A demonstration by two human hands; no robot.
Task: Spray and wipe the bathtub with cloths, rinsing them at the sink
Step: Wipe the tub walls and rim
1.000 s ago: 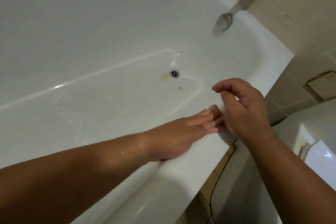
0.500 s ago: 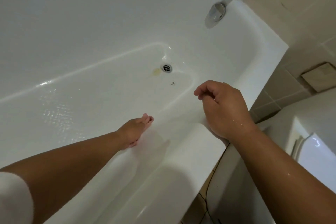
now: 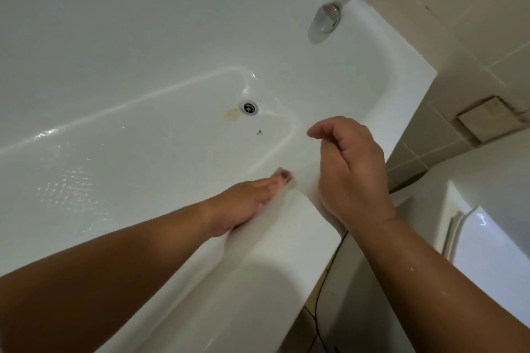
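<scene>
White bathtub [image 3: 286, 261] fills most of the view, seen from above its near rim. The rim runs from lower centre up to the right.

The left hand [image 3: 243, 205] lies flat on the tub's inner wall just below the rim. Its fingers are straight and together, pressed on the enamel, holding nothing. The fingertips [image 3: 282, 176] are blurred.

The right hand [image 3: 351, 172] is just beside it on the right, over the rim edge. Fingers are loosely curled with thumb and forefinger apart, nothing between them. Can't tell whether the heel of the hand touches the rim. There are water drops on the right forearm [image 3: 430, 281].

- drain [image 3: 250, 108]: in the tub floor, beyond both hands.
- yellowish stain [image 3: 233, 114]: just left of the drain.
- dark speck [image 3: 260, 132]: near the drain, on the side toward the hands.
- wet patch [image 3: 66, 180]: glistens on the tub floor at left.
- metal spout [image 3: 327, 18]: hangs over the tub's far end, upper right.
- tiled wall [image 3: 473, 23]: beige, behind the spout.
- square panel [image 3: 484, 120]: set in the tiles at right; hatch or loose tile, can't tell.
- glossy white object [image 3: 493, 261]: at the right edge, can't tell what it is.
- thin dark cable [image 3: 322, 292]: runs down beside the tub's outer side.
</scene>
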